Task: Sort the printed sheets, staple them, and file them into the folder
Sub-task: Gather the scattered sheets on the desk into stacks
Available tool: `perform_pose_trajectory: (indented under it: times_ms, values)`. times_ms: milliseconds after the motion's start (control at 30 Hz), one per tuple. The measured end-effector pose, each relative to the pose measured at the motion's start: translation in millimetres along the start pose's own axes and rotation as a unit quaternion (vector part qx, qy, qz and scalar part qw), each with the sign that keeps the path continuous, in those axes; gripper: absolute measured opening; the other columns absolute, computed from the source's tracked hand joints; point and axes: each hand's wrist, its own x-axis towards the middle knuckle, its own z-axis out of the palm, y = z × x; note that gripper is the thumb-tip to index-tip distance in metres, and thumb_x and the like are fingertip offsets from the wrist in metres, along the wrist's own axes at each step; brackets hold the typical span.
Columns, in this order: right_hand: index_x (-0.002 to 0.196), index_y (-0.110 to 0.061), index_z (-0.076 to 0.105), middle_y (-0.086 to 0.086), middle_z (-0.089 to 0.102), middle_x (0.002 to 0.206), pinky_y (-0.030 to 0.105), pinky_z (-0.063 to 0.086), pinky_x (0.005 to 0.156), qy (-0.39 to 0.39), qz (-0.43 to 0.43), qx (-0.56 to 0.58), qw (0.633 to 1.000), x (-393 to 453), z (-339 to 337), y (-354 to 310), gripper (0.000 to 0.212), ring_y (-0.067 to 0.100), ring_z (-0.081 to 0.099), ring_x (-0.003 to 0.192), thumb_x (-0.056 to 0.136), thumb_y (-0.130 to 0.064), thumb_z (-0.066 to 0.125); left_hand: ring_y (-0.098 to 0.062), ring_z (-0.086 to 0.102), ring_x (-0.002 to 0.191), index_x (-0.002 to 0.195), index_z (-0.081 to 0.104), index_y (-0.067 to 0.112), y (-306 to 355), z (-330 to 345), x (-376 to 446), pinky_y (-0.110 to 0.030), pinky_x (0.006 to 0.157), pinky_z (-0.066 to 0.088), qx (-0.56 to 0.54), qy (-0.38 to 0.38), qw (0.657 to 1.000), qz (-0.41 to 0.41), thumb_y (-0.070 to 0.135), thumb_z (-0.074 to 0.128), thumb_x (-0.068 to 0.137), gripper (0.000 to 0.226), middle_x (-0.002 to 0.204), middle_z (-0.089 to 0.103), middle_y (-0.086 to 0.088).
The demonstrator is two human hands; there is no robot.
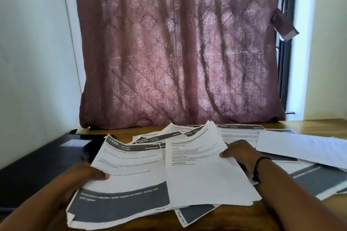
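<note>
2 hands [88, 174] [242, 153] | fingers pinching sheets' [197, 165] side edges

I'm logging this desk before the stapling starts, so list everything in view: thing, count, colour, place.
printed sheets: many, exact count unclear, white with dark grey bands, spread across the table
black folder: one, black, left end of the table
table: one, brown wood, under everything
curtain: one, patterned mauve, behind the table
walls: white, both sides
wristband: one, black, right wrist
left hand: grips the sheet numbered 1426
right hand: grips a plain text sheet
</note>
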Motion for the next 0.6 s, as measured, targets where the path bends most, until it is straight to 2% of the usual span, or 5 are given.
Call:
perform_pose_trajectory:
  times_ms: [100, 200, 267, 467, 600]
  values:
    - [0.078, 0.000, 0.067, 0.017, 0.066, 0.092, 0.034, 0.047, 0.080, -0.004, -0.005, 0.013, 1.000, 1, -16, 2, 0.013, 0.030, 0.061, 0.084, 0.073, -0.005, 0.079, -0.039, 0.068, 0.061, 0.087, 0.065, -0.006, -2, -5, 5, -0.037, 0.049, 0.056, -0.050, -0.010, 0.998, -0.033, -0.010, 0.067, 0.076, 0.012, 0.075, 0.070, -0.028]
    - [0.109, 0.005, 0.064, 0.018, 0.062, 0.116, 0.038, 0.044, 0.096, 0.007, 0.001, -0.012, 1.000, 6, -40, 8, 0.031, 0.036, 0.058, 0.111, 0.083, -0.009, 0.072, -0.041, 0.068, 0.079, 0.096, 0.065, -0.006, -16, -31, 25, -0.044, 0.071, 0.054, -0.054, 0.001, 0.999, -0.009, -0.011, 0.074, 0.063, 0.035, 0.079, 0.073, -0.023]
    - [0.119, 0.006, 0.061, 0.019, 0.061, 0.124, 0.039, 0.044, 0.097, 0.021, 0.009, -0.023, 0.999, 8, -58, 17, 0.037, 0.037, 0.055, 0.118, 0.086, -0.009, 0.068, -0.041, 0.068, 0.088, 0.106, 0.067, -0.002, -31, -55, 49, -0.051, 0.085, 0.051, -0.020, 0.018, 0.999, 0.030, -0.003, 0.083, 0.050, 0.059, 0.091, 0.073, -0.020]
    - [0.133, 0.007, 0.049, 0.021, 0.047, 0.141, 0.040, 0.033, 0.112, 0.036, 0.032, -0.043, 0.998, 6, -88, 34, 0.051, 0.035, 0.045, 0.130, 0.090, -0.013, 0.065, -0.041, 0.058, 0.108, 0.113, 0.067, 0.006, -83, -105, 112, -0.057, 0.097, 0.041, 0.129, 0.063, 0.984, 0.106, 0.018, 0.090, 0.042, 0.076, 0.120, 0.061, -0.025]
    - [0.133, 0.008, 0.049, 0.021, 0.046, 0.142, 0.035, 0.029, 0.110, 0.053, 0.020, -0.061, 0.996, 2, -84, 31, 0.054, 0.034, 0.043, 0.131, 0.087, -0.012, 0.068, -0.042, 0.056, 0.103, 0.125, 0.053, 0.008, -56, -75, 74, -0.053, 0.088, 0.046, 0.262, 0.153, 0.950, 0.066, 0.033, 0.089, 0.044, 0.093, 0.116, 0.058, -0.023]
